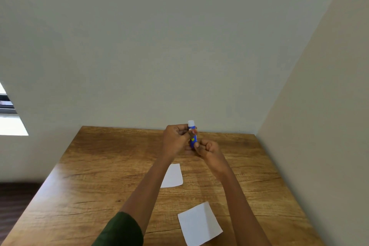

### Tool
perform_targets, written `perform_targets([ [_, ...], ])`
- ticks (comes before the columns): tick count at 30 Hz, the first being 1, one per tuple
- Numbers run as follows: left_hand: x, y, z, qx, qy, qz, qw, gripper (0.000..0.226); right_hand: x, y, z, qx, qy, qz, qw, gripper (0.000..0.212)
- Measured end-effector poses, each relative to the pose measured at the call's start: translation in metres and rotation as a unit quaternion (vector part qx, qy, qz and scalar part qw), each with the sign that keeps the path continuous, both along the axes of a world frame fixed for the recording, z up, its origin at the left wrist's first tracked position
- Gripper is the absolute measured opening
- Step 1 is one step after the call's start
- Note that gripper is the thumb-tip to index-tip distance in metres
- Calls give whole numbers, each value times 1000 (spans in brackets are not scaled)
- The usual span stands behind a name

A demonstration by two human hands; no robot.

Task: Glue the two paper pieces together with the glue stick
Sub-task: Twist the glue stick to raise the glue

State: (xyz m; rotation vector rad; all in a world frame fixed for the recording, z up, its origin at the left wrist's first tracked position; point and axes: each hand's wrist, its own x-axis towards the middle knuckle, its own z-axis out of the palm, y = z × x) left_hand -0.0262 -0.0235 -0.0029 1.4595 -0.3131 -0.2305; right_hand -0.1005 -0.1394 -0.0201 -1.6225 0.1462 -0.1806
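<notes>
Two grips, left hand [175, 140] and right hand [210, 149], clasp glue stick [193, 139] near table edge [119, 129].

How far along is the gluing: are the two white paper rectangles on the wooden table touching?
Apart. The head view shows bare wooden table between the far white paper and the near white paper.

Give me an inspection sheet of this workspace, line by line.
Surface: wooden table, grain showing.
Job's things: glue stick held upright, white end up; far paper and near paper lie flat, apart.
Clutter: nothing seen.
Grippers: left hand pinches the stick's upper part; right hand grips its lower end.
Cables: nothing seen.
Surroundings: plain walls; window at left.
</notes>
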Motion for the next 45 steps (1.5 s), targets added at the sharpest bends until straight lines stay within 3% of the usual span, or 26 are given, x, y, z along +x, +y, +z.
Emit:
perform_targets([
  [4, 0, -1, -1, 19, -20, 12, 1000, 18, 1, 4, -2, -18, 6, -30, 999, 24],
  [8, -1, -2, -1, 13, -18, 15, 1000, 16, 4, 12, -5, -71, 21, -131, 989, 41],
  [11, 0, -2, 1, 5, -20, 8, 1000, 7, 5, 13, -6, -87, 12, -171, 981, 34],
  [17, 6, -1, 1, 4, -23, 12, 1000, 13, 5, 9, -4, -53, -8, -104, 993, 16],
  [22, 7, -1, 0, 16, -25, 24, 999, 14, 5, 13, -6, -52, -9, -111, 992, 21],
  [27, 8, -1, 1, 15, -24, 17, 999, 12, 9, 16, -7, -66, 1, -160, 985, 40],
  [30, 6, -2, 1, 16, -31, 14, 999, 13, 10, 15, -8, -67, -5, -177, 982, 30],
  [34, 4, -1, -1, 14, -25, 16, 999, 11, 8, 10, -11, -44, -13, -131, 990, 12],
  [38, 4, 0, -4, 12, -9, 17, 1000, 14, 5, 8, -9, -35, 3, -75, 997, 14],
  [45, 6, 2, -7, 13, -12, 17, 1000, 18, 4, 14, -11, -44, -3, -106, 993, 16],
])
